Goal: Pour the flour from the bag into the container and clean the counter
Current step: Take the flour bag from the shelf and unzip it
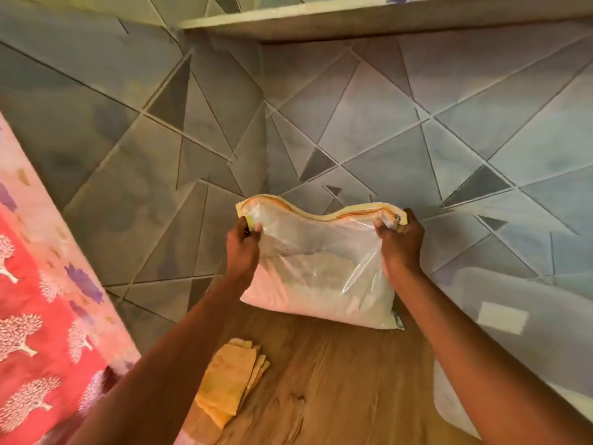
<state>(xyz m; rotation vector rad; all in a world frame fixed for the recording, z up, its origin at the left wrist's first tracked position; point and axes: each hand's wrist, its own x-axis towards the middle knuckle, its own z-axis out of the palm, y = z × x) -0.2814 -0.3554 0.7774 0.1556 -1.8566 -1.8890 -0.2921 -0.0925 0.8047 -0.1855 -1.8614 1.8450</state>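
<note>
At the centre of the frame, a flour bag [321,277] stands upright on the wooden counter [337,380], still full and apparently zipped; pouring and cleaning seem yet to begin. The left hand [242,248] and right hand [399,242] pinch its top corners. No container is clearly visible; a yellow cloth [231,383] lies at lower centre.

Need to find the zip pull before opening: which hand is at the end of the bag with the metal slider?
The right hand. The small metal slider sits at the bag top corner it pinches; the left hand grips the opposite corner, where no slider shows.
</note>
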